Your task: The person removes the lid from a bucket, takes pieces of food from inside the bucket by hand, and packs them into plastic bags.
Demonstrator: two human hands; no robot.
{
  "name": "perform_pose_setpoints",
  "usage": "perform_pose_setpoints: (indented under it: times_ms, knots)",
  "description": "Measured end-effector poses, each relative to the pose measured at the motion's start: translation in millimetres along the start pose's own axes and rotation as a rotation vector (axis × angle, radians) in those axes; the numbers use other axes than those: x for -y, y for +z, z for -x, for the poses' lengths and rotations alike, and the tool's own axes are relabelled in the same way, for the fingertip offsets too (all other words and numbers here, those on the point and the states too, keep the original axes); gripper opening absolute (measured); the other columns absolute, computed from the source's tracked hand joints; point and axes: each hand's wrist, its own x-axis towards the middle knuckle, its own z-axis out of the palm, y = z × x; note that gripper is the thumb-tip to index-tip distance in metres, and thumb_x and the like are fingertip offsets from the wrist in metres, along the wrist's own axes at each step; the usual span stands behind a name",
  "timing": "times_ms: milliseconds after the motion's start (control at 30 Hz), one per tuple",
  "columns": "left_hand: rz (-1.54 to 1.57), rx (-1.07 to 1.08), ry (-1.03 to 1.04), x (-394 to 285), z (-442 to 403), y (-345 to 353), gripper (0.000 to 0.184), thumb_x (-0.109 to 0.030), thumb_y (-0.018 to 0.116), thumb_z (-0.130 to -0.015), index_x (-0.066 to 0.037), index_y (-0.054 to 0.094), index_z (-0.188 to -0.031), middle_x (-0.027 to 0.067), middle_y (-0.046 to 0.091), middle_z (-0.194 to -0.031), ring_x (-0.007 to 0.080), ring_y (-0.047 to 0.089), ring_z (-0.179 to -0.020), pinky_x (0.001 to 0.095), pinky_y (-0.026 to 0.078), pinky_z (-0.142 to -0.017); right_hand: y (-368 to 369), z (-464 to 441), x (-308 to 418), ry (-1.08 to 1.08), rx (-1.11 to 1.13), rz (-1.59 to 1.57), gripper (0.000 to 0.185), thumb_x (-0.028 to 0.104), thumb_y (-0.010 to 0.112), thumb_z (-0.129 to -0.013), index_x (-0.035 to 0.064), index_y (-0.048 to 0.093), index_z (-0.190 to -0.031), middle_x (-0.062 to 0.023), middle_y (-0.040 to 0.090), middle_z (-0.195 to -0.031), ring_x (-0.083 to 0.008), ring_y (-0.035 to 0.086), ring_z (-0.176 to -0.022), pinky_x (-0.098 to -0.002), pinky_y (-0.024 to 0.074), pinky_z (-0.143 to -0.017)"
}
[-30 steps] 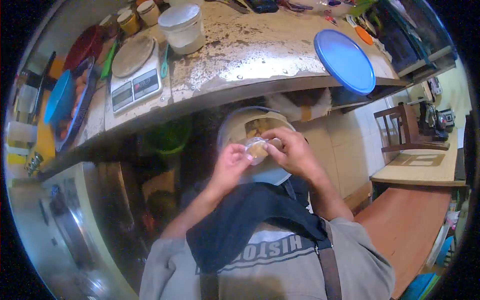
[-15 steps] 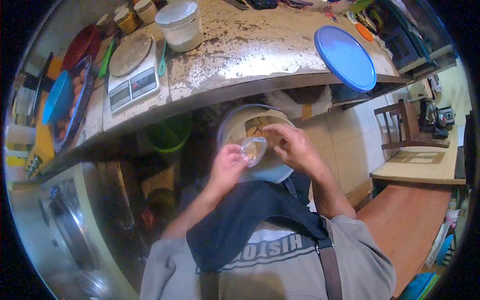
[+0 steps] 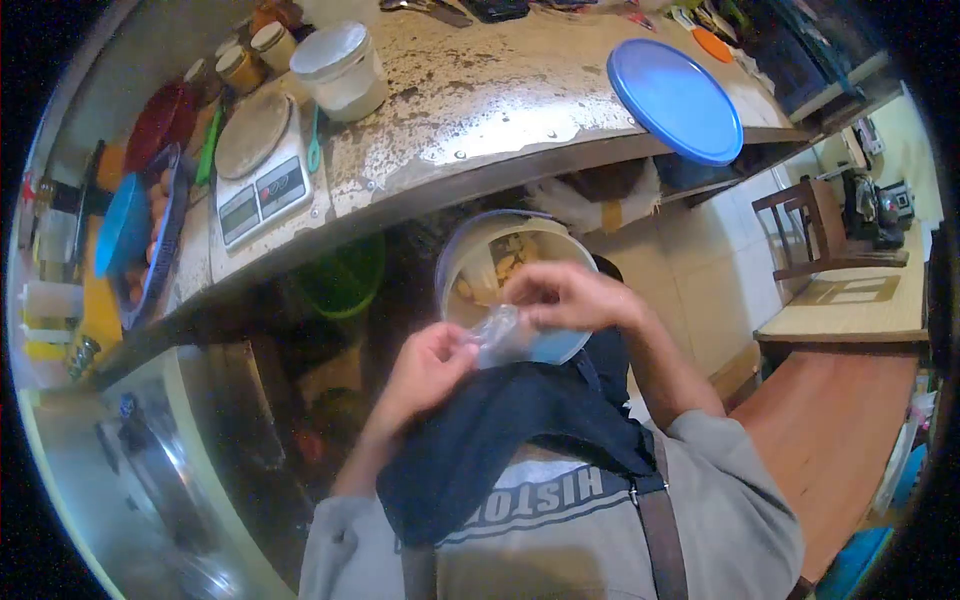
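Observation:
A small clear plastic wrapper (image 3: 497,330) is stretched between my two hands, blurred by motion. My left hand (image 3: 436,362) pinches its left end. On the other side, my right hand (image 3: 570,297) has its fingers closed at the wrapper's right edge. Whether anything is inside the wrapper cannot be made out. Behind and below the hands stands a round pale bucket (image 3: 463,245) with yellowish pieces (image 3: 512,252) in it. Part of the bucket is hidden by my right hand and the dark apron (image 3: 470,430).
The worn worktop (image 3: 450,90) carries a blue lid (image 3: 676,100), a kitchen scale (image 3: 265,200), a white tub (image 3: 342,75) and a tray of eggs (image 3: 155,235). Under it sits a green basin (image 3: 345,285). A wooden chair (image 3: 825,235) and a reddish bench (image 3: 830,430) are at the right.
My left hand has moved left and down. My right hand has come back to the plastic, which now looks crumpled instead of rounded. The view has shifted slightly.

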Motion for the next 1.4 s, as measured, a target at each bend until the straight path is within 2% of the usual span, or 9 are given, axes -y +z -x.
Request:
perform_pose_setpoints:
  times_ms: [100, 167, 267, 333, 567, 700, 1167, 1333, 1400]
  knots:
    - [0.063, -0.07, -0.052, 13, 3, 9, 0.008, -0.007, 0.062, -0.087, -0.003, 0.055, -0.089, 0.0025, 0.063, -0.081, 0.0084, 0.059, -0.07, 0.0227, 0.048, -0.064, -3, -34, -46, 0.18, -0.21, 0.496, 0.033, 0.017, 0.061, -0.083, 0.0043, 0.058, -0.113, -0.015, 0.066, -0.099, -0.0259, 0.063, -0.094, -0.034, 0.0499, -0.083]
    - [-0.002, -0.066, -0.04, 14, 6, 14, 0.009, -0.008, 0.062, -0.087, -0.003, 0.055, -0.09, 0.0023, 0.062, -0.08, 0.0081, 0.058, -0.07, 0.0229, 0.048, -0.064, 5, -66, -90, 0.274, -0.204, 0.658, 0.036, 0.025, 0.057, -0.084, 0.0052, 0.059, -0.114, -0.0158, 0.066, -0.101, -0.0276, 0.063, -0.093, -0.037, 0.0497, -0.083]
    - [-0.07, -0.074, -0.059, 7, 9, 17, 0.01, -0.009, 0.062, -0.087, -0.003, 0.055, -0.09, 0.0013, 0.061, -0.079, 0.0073, 0.056, -0.071, 0.0231, 0.047, -0.065, 15, -111, -123, 0.572, -0.168, 0.523, 0.033, 0.024, 0.054, -0.083, 0.0057, 0.062, -0.11, -0.0157, 0.065, -0.104, -0.0309, 0.062, -0.094, -0.0418, 0.048, -0.084]
    - [-0.075, -0.077, -0.013, 12, 9, 15, 0.01, -0.01, 0.062, -0.087, -0.003, 0.055, -0.09, 0.0009, 0.061, -0.081, 0.0071, 0.056, -0.073, 0.0227, 0.046, -0.066, 22, -131, -162, 0.433, -0.387, 0.482, 0.032, 0.023, 0.054, -0.084, 0.0063, 0.062, -0.109, -0.0151, 0.065, -0.104, -0.0311, 0.062, -0.093, -0.0422, 0.0479, -0.083]
    - [-0.007, -0.065, 0.013, 10, 16, 6, 0.013, -0.014, 0.064, -0.088, -0.003, 0.056, -0.091, 0.0002, 0.06, -0.083, 0.0063, 0.055, -0.075, 0.0226, 0.046, -0.068, 33, -163, -236, 0.527, -0.32, 0.66, 0.03, 0.023, 0.055, -0.085, 0.0056, 0.061, -0.108, -0.0139, 0.065, -0.101, -0.0288, 0.062, -0.091, -0.04, 0.0482, -0.082]
    - [-0.191, -0.102, 0.0, 3, 20, -2, 0.012, -0.013, 0.063, -0.089, -0.003, 0.056, -0.091, 0.0006, 0.061, -0.082, 0.0066, 0.055, -0.075, 0.0232, 0.047, -0.069, 38, -161, -244, 0.536, -0.259, 0.682, 0.029, 0.023, 0.055, -0.086, 0.0052, 0.061, -0.107, -0.0133, 0.065, -0.1, -0.0275, 0.062, -0.09, -0.0387, 0.0484, -0.08]
    - [-0.057, -0.09, -0.048, 13, 11, 1, 0.013, -0.014, 0.063, -0.089, -0.003, 0.057, -0.09, 0.0009, 0.061, -0.081, 0.0075, 0.056, -0.074, 0.0237, 0.047, -0.07, 38, -136, -221, 0.563, -0.001, 0.752, 0.025, 0.021, 0.056, -0.088, 0.0038, 0.06, -0.105, -0.0109, 0.065, -0.096, -0.0229, 0.062, -0.086, -0.0343, 0.0491, -0.077]
    - [0.009, -0.086, -0.019, 5, 11, 3, 0.014, -0.015, 0.063, -0.088, -0.003, 0.057, -0.088, 0.001, 0.061, -0.079, 0.0076, 0.055, -0.072, 0.0237, 0.047, -0.069, 22, -113, -177, 0.565, 0.034, 0.736, 0.023, 0.021, 0.056, -0.089, 0.0033, 0.06, -0.104, -0.01, 0.065, -0.094, -0.0213, 0.062, -0.085, -0.0327, 0.0493, -0.075]
    - [0.012, -0.099, -0.037, 8, 11, 2, 0.013, -0.014, 0.063, -0.088, -0.003, 0.057, -0.089, 0.001, 0.061, -0.08, 0.0076, 0.055, -0.072, 0.0238, 0.047, -0.069, 10, -89, -137, 0.505, -0.06, 0.537, 0.023, 0.021, 0.056, -0.089, 0.0031, 0.06, -0.103, -0.0097, 0.065, -0.094, -0.0207, 0.062, -0.084, -0.032, 0.0494, -0.075]
